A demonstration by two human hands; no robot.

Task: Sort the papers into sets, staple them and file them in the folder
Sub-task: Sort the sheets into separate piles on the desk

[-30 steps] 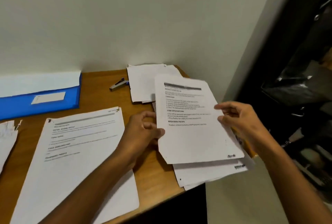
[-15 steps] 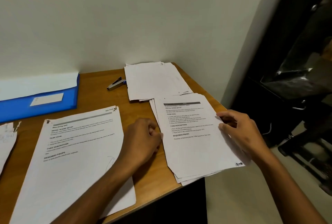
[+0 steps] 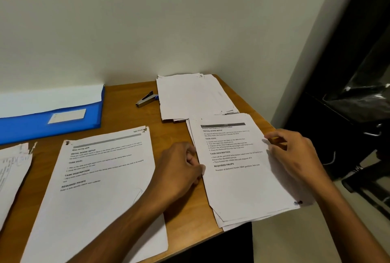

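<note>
One view, head camera. Loose stack of white printed paper sheets (image 3: pixel 242 167) at desk's 3 o'clock: light, floppy, slippery. Left hand (image 3: pixel 181 169) pinches its 9 o'clock edge, right hand (image 3: pixel 295 153) its 3 o'clock edge; best gripped there.

Printed paper stack (image 3: pixel 242 178) lies flat overhanging the desk edge; stapler (image 3: pixel 146 100) beside blue folder (image 3: pixel 50 123).

Two bare forearms are seen, each ending in a bare hand: the left hand (image 3: pixel 181 168) and the right hand (image 3: pixel 295 155). Relative to the wooden desk (image 3: pixel 124 119), both arms are shown from its near edge; no sleeve covers what is seen of them. Short, unpainted nails are seen on the right hand's fingertips.
</note>
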